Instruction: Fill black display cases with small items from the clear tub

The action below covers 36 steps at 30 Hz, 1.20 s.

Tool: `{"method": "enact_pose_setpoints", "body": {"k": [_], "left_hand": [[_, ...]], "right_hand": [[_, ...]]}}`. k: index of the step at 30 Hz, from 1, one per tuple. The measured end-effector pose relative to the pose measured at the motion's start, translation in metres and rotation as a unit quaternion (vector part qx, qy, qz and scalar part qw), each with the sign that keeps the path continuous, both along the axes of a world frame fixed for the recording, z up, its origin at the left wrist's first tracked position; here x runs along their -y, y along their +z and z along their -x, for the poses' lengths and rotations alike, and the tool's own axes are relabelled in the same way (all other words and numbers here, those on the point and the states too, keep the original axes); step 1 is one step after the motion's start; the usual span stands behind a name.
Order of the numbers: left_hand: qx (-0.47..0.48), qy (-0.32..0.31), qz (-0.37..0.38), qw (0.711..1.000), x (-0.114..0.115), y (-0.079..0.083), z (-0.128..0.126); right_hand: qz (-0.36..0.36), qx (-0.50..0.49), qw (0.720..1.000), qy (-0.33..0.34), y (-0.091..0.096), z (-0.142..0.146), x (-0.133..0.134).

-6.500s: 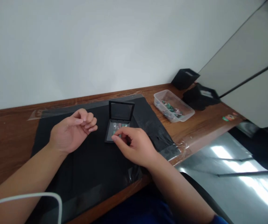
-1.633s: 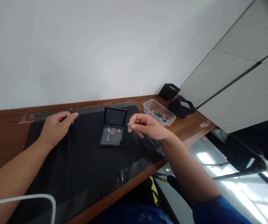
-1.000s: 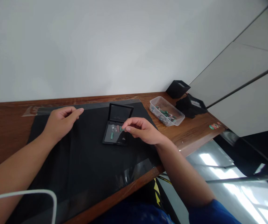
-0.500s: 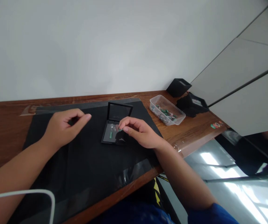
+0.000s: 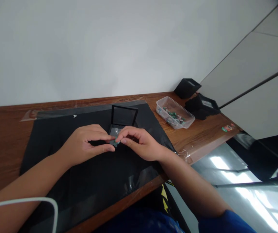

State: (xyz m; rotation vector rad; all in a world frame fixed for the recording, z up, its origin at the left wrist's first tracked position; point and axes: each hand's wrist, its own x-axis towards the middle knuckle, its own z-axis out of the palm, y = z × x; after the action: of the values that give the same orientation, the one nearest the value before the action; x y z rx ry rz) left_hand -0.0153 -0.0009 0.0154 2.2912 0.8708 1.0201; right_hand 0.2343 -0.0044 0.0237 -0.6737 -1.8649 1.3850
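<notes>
A small black hinged case (image 5: 124, 116) stands on the black mat with its lid raised. Clear bits (image 5: 116, 131) lie in its grey-lined base, partly covered by my fingers. My right hand (image 5: 142, 143) is pinched at the case's front, on a small green piece (image 5: 116, 142) whose exact shape is too small to make out. From the left, my left hand (image 5: 88, 144) reaches to the same spot. Its thumb and index finger are apart, one on either side of the green piece; whether they touch it is unclear.
A clear plastic tub (image 5: 175, 113) of green and clear pieces sits to the right on the wooden table (image 5: 182, 139). Two black bins (image 5: 187, 88) stand behind it. A tiny white scrap (image 5: 75, 116) lies on the black mat (image 5: 88, 184). A white cable (image 5: 20, 200) crosses the lower left.
My left hand has moved right and down to the case and its fingers have parted. My right hand has shifted slightly lower. The white scrap now shows where my left hand was.
</notes>
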Motion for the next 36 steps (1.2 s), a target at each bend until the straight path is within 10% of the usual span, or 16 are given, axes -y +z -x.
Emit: {"method": "enact_pose_setpoints", "body": {"k": [11, 36], "left_hand": [[-0.015, -0.013, -0.106, 0.994, 0.0054, 0.0037, -0.0075], [0.029, 0.020, 0.053, 0.998, 0.0081, -0.0003, -0.0095]], "right_hand": [[-0.055, 0.046, 0.997, -0.018, 0.0007, 0.0014, 0.0003], [-0.033, 0.035, 0.998, -0.036, 0.0002, -0.0012, -0.0005]]}}
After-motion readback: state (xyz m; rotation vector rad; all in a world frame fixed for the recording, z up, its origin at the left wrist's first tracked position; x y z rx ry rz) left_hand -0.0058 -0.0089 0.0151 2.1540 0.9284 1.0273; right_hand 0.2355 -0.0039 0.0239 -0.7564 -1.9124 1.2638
